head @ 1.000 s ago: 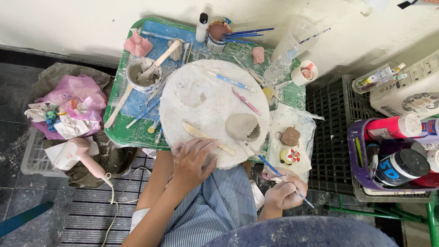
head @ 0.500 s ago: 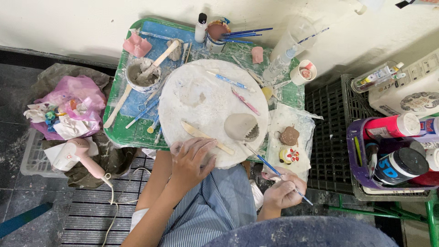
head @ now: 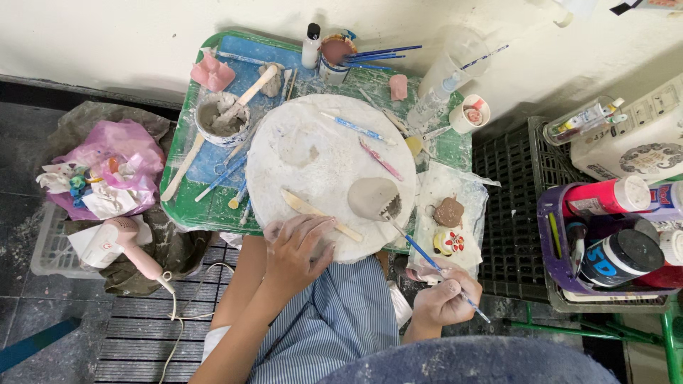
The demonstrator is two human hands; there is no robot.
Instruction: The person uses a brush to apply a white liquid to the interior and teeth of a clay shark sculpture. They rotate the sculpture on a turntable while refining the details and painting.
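Round white board (head: 313,153), dusted with clay, lying on a green tray (head: 213,213) against the wall. Left hand (head: 295,249): fingers spread and loose, resting on the board's near edge, clasping nothing; a wooden knife (head: 320,215) lies just beyond the fingertips. Right hand (head: 445,302): closed round a blue-handled tool (head: 427,259), held off the board's near right corner, the shaft slanting up and left so its tip meets a grey clay piece (head: 373,198) sitting on the board's right side; the piece shows a jagged notch where the tip touches. On the board, further back: a blue tool and a pink tool (head: 379,158), lying apart. On the tray, left of the board: a bowl (head: 222,117) of grey slip with a wooden stick in it; a pink lump (head: 212,71) at the far corner. Behind the board: a cup (head: 334,57) with blue brushes. Right of the board: a plastic sheet (head: 455,192) bearing a brown clay figure (head: 449,212) and a small painted one beside it. Floor, left: a pink bag (head: 114,167) of scraps and a pink hairdryer (head: 128,245). Far right: a purple basket (head: 562,277) of paint bottles.
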